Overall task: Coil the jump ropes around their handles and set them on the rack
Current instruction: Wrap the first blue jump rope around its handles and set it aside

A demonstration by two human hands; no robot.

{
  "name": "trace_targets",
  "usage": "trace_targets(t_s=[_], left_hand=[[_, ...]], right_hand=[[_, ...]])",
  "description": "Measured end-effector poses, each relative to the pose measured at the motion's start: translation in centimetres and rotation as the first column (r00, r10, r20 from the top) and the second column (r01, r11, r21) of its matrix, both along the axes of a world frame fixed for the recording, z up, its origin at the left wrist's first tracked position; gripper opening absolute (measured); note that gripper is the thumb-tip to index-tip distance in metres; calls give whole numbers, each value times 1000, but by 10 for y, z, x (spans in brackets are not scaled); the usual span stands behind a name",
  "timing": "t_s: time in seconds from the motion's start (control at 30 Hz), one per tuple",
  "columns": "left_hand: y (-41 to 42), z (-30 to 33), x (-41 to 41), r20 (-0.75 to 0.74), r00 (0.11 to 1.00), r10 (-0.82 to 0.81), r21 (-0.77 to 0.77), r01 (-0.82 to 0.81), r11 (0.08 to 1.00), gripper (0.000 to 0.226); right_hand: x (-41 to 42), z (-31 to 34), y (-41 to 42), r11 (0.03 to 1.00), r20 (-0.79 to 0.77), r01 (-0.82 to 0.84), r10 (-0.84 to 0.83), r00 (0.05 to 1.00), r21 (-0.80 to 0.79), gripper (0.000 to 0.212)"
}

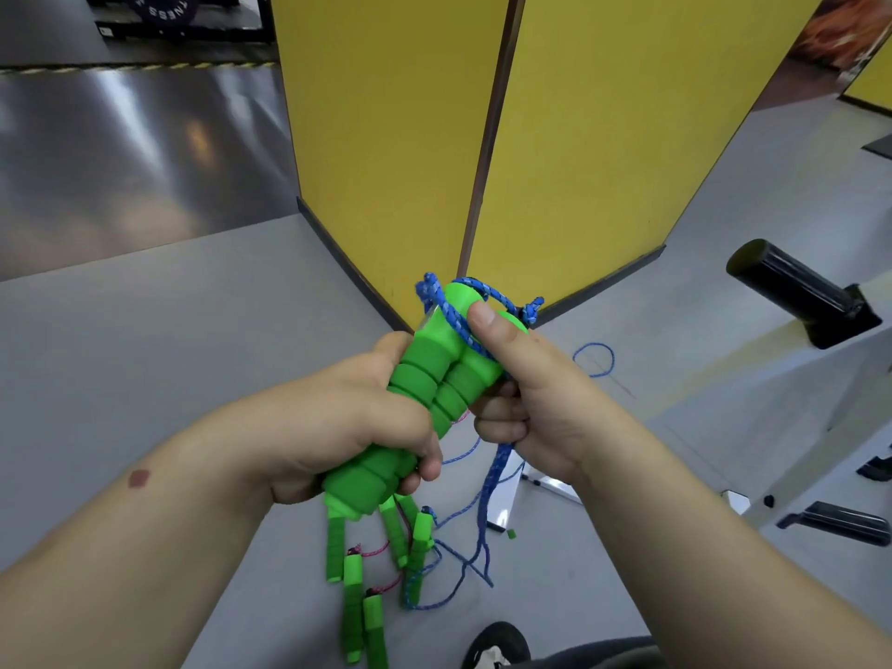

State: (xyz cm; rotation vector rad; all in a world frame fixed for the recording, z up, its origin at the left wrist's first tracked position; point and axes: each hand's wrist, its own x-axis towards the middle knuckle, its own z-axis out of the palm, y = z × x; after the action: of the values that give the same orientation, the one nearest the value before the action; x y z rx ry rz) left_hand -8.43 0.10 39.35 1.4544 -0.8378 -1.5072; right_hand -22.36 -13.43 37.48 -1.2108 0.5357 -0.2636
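Observation:
Two green ridged jump rope handles (pixel 434 379) lie side by side in my hands at the centre of the head view. My left hand (pixel 367 417) grips their lower half. My right hand (pixel 526 383) holds the upper part, with the thumb pressing a loop of blue rope (pixel 456 313) against the handle tops. The rest of that blue rope (pixel 487 514) hangs from under my right hand to the floor. Several more green handles (pixel 357 596) with blue and pink ropes lie on the floor below my hands.
A yellow partition (pixel 482 137) stands straight ahead, forming a corner. At the right is a white rack frame (pixel 820 359) with black pegs (pixel 791 287). My shoe (pixel 497 644) shows at the bottom edge. Grey floor spreads to the left.

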Motion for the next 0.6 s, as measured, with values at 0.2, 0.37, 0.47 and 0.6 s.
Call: trace_targets(t_s=[0.2,0.37,0.47,0.6], left_hand=[[4,6,1,-146,984,-97,-15,96,995,63],[1,9,-7,-178,982,-58,-19,56,998,60],[5,8,-2,-200,980,-5,-62,-7,998,69],[10,12,-7,-60,998,8,-46,-10,999,47]], right_hand=[[1,0,6,998,29,4,-6,1000,66,50],[6,2,13,990,102,93,-103,989,102,27],[6,4,9,982,98,164,-173,980,97,28],[5,2,2,955,81,267,-278,957,127,31]])
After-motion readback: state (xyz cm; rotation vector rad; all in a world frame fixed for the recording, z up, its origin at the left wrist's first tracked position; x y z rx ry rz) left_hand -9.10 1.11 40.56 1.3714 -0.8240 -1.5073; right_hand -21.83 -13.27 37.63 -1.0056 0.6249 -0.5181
